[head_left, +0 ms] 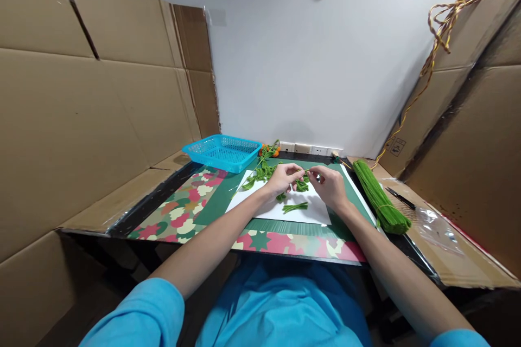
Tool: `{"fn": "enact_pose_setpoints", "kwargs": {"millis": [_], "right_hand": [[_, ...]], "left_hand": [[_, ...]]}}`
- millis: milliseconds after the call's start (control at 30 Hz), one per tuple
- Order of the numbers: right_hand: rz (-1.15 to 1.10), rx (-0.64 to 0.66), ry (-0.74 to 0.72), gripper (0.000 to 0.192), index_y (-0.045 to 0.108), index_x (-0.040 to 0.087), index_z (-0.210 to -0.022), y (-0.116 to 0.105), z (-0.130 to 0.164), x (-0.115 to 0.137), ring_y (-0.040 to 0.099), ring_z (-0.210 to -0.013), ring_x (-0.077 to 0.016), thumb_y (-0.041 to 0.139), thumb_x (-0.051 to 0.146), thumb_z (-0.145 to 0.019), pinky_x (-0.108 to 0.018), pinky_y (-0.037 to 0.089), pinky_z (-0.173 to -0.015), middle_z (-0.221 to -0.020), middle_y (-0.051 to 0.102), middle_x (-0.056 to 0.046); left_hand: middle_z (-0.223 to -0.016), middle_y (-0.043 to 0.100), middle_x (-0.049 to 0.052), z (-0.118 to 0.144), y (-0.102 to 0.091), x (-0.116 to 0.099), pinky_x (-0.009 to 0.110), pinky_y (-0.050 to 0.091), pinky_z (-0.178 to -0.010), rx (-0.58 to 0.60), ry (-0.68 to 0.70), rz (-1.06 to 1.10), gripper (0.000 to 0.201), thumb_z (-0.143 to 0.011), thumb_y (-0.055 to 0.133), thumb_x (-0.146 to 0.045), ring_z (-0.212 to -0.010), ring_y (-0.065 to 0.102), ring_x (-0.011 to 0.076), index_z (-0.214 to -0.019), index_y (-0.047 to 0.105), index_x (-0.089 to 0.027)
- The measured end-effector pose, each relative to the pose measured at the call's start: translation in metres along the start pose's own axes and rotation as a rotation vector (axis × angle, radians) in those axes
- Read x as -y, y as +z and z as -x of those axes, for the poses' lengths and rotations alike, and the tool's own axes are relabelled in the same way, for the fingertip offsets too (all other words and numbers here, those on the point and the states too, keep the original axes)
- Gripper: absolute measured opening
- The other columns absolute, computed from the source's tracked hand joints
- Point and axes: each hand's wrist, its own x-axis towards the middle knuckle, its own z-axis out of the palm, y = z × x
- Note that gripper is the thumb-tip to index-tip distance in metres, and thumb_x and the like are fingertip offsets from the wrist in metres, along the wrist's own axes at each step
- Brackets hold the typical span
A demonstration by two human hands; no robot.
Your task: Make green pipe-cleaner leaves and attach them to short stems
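At frame centre, a green pipe-cleaner piece point(303, 180) is pinched between the closed fingertips of the left hand point(283, 178) and right hand point(330, 187), held taut above white paper point(315, 216) for shaping.

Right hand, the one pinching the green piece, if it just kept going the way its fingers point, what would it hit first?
The right hand points leftward, toward the left hand. The two already meet on the small green pipe-cleaner piece, so that piece and the left fingertips come first. Depth between them is hard to judge.
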Motion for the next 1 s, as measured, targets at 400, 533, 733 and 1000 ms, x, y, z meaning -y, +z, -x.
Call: {"fn": "enact_pose_setpoints", "kwargs": {"millis": [400, 533, 733, 1000], "right_hand": [[0.003, 0.032, 0.009, 0.018, 0.073, 0.022, -0.084, -0.0011, -0.0004, 0.0039, 0.058, -0.057, -0.0152, 0.061, 0.03, -0.095, -0.028, 0.039, -0.058, -0.077, 0.075, -0.002], [-0.013, 0.048, 0.005, 0.015, 0.072, 0.022, -0.082, -0.0016, -0.0002, 0.0056, 0.058, -0.057, -0.0146, 0.063, 0.027, -0.093, -0.027, 0.039, -0.058, -0.077, 0.076, -0.001], [-0.005, 0.048, -0.014, 0.012, 0.073, 0.022, -0.085, -0.0014, 0.0, 0.0069, 0.057, -0.056, -0.0131, 0.065, 0.026, -0.093, -0.026, 0.038, -0.058, -0.078, 0.075, 0.0], [-0.006, 0.102, -0.061, 0.015, 0.074, 0.022, -0.089, 0.0016, -0.0003, 0.0046, 0.061, -0.06, -0.0145, 0.062, 0.024, -0.096, -0.026, 0.041, -0.062, -0.082, 0.077, -0.002]], "left_hand": [[-0.079, 0.074, 0.006, -0.0003, -0.0016, 0.0034, 0.019, 0.039, -0.04, 0.028, 0.096, -0.119, 0.027, -0.091, 0.075, -0.038, -0.046, 0.059, 0.0084, -0.095, 0.076, -0.012], [-0.079, 0.073, 0.006, 0.0002, -0.0016, 0.0023, 0.019, 0.038, -0.04, 0.024, 0.088, -0.124, 0.026, -0.091, 0.074, -0.037, -0.046, 0.059, 0.0085, -0.093, 0.075, -0.012], [-0.08, 0.071, 0.004, -0.0013, -0.001, 0.005, 0.02, 0.034, -0.036, 0.009, 0.066, -0.094, 0.031, -0.091, 0.073, -0.044, -0.046, 0.059, 0.0098, -0.095, 0.074, -0.013], [-0.08, 0.07, 0.004, -0.0011, -0.002, 0.0016, 0.02, 0.034, -0.037, -0.019, 0.062, -0.132, 0.041, -0.087, 0.076, -0.053, -0.046, 0.058, 0.0093, -0.094, 0.073, -0.014]]}}
